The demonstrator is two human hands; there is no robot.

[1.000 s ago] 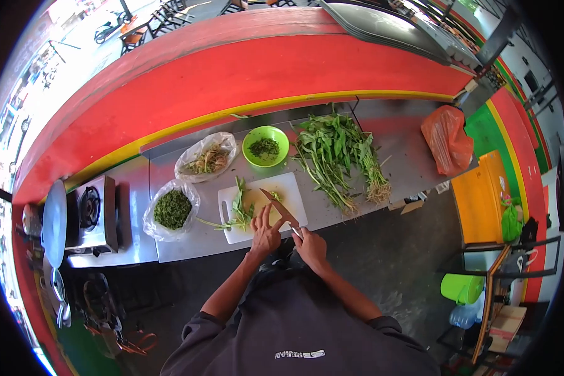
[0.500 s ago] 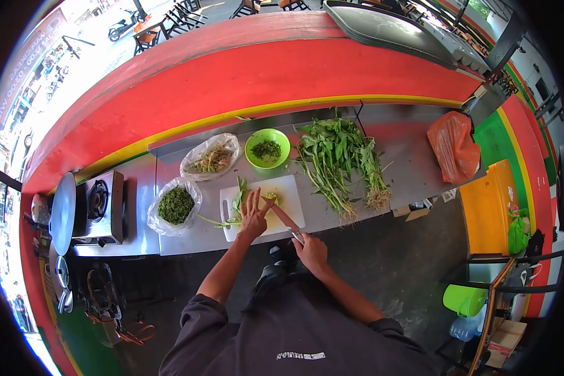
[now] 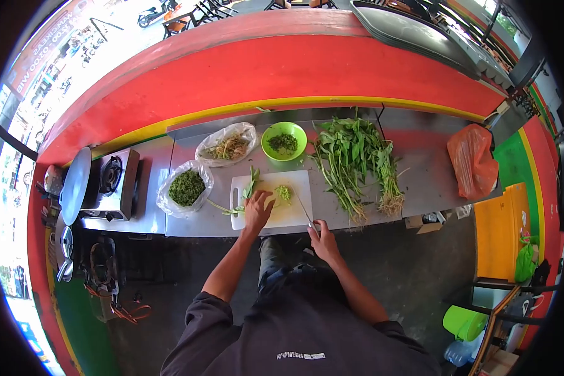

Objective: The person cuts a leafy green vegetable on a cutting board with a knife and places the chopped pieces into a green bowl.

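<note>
My left hand [image 3: 257, 210] rests over the left half of a white cutting board [image 3: 299, 216], its fingers bent on the stems of a leafy green stalk [image 3: 251, 182]. A small heap of chopped green pieces [image 3: 284, 193] lies on the board to the right of those fingers. In my right hand [image 3: 323, 240] is the handle of a knife [image 3: 306, 214], whose blade points up and left over the board's right part, beside the heap. Behind the board stands a green bowl [image 3: 301, 139] with chopped greens inside.
Left of the board are a plastic bag of chopped greens [image 3: 187, 188] and a bag of roots and trimmings [image 3: 227, 148]. Bundles of leafy greens [image 3: 351, 150] lie to the right, then an orange plastic bag [image 3: 472, 161]. A gas stove [image 3: 116, 182] stands at the far left.
The knife has moved right, away from my left hand, and its blade now shows edge-on. The chopped heap is more exposed. The whole view has shifted slightly.
</note>
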